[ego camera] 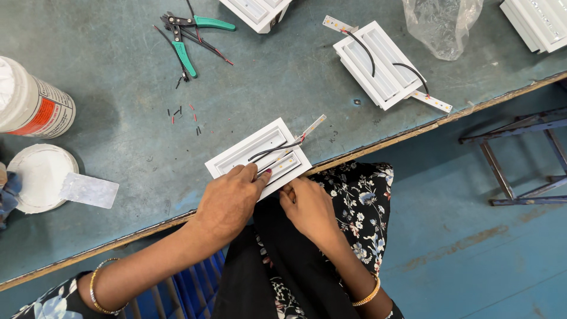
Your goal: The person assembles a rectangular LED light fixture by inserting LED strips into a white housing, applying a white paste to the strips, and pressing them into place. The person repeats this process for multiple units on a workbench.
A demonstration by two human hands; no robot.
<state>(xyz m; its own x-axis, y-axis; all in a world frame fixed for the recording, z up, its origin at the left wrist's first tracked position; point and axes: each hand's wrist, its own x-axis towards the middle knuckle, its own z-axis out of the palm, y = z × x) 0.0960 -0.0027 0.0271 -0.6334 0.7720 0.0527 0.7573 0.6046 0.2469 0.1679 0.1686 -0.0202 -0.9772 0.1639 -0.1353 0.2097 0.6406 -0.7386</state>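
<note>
Hands first: I see my left hand point(229, 198) pressing its fingers down on the white 2-slot light housing point(258, 157), and my right hand point(307, 207) pinching its near edge. It lies at the teal workbench point(130, 118) edge, long axis running lower-left to upper-right, LED strip point(312, 126) poking out upper-right.

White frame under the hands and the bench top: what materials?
White frame: looks like matte painted metal or moulded plastic, going by its crisp, even edges; can't tell which. Bench top: seems painted metal or laminate, blue-green, scuffed and stained.
</note>
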